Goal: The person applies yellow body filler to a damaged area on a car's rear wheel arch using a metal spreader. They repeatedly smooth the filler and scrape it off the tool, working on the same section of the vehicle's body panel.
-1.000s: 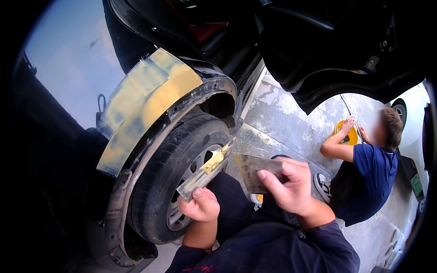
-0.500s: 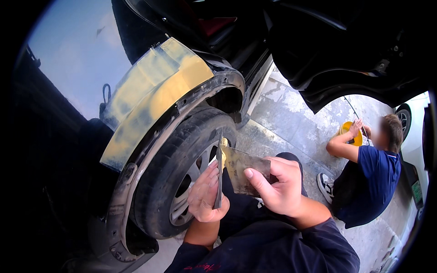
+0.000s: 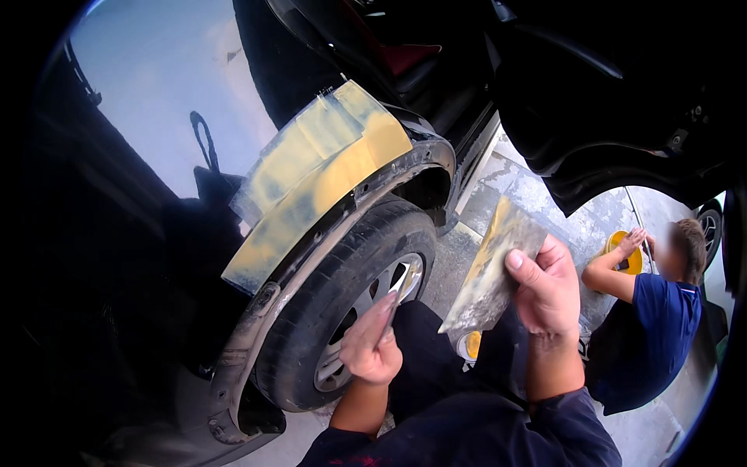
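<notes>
Yellow filler patch [image 3: 311, 194] covers the fender above the tyre [image 3: 342, 303]. Left hand [image 3: 372, 346] has its grip closed on a thin spreader blade [image 3: 397, 292], mostly hidden edge-on. Right hand [image 3: 548, 292] pinches a smeared mixing board [image 3: 494, 268]; its lower corner overlaps a partly hidden yellow tin [image 3: 471, 344].

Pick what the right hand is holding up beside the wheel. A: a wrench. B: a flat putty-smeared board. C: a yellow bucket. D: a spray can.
B: the right hand grips a flat mixing board smeared with yellowish filler, held upright near the tyre.

Tyre [image 3: 342, 311] close left; open gap toward filler-coated fender [image 3: 319, 179].
</notes>
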A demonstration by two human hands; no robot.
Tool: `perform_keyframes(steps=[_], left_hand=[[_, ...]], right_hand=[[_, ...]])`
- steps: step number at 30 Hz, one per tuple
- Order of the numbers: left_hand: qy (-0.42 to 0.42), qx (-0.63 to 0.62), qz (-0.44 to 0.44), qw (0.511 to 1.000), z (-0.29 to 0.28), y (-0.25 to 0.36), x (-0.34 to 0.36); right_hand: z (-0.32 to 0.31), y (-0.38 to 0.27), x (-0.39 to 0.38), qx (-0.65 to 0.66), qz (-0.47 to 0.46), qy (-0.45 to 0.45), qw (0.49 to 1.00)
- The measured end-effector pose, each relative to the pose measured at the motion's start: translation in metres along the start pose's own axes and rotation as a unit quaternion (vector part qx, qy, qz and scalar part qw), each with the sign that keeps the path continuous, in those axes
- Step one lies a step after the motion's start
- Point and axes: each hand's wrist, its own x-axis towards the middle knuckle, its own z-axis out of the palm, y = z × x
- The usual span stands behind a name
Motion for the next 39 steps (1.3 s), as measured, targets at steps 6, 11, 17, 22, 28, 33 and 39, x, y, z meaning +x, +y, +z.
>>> perform_keyframes(steps=[6,11,17,22,28,33,39], left_hand=[[0.100,-0.226,-0.108,0.963,-0.038,-0.032,-0.030],[0.149,-0.315,-0.153,0.925,-0.051,-0.050,-0.036],[0.052,-0.396,-0.131,0.907,-0.056,-0.055,-0.026],[0.027,-0.383,-0.125,0.915,-0.059,-0.062,-0.028],[0.024,-0.382,-0.132,0.914,-0.060,-0.066,-0.031],[0.019,-0.395,-0.141,0.907,-0.062,-0.066,-0.030],[0.019,-0.437,-0.151,0.887,-0.061,-0.062,-0.023]], right_hand=[[0.012,0.003,0.018,-0.220,-0.167,-0.030,0.961],[0.038,0.020,0.061,-0.484,-0.521,-0.145,0.688],[0.065,0.043,0.087,-0.529,-0.600,-0.140,0.584],[0.085,0.055,0.095,-0.509,-0.615,-0.118,0.591],[0.096,0.058,0.093,-0.500,-0.621,-0.119,0.592],[0.104,0.062,0.085,-0.485,-0.631,-0.117,0.594],[0.112,0.054,0.079,-0.502,-0.610,-0.139,0.598]])
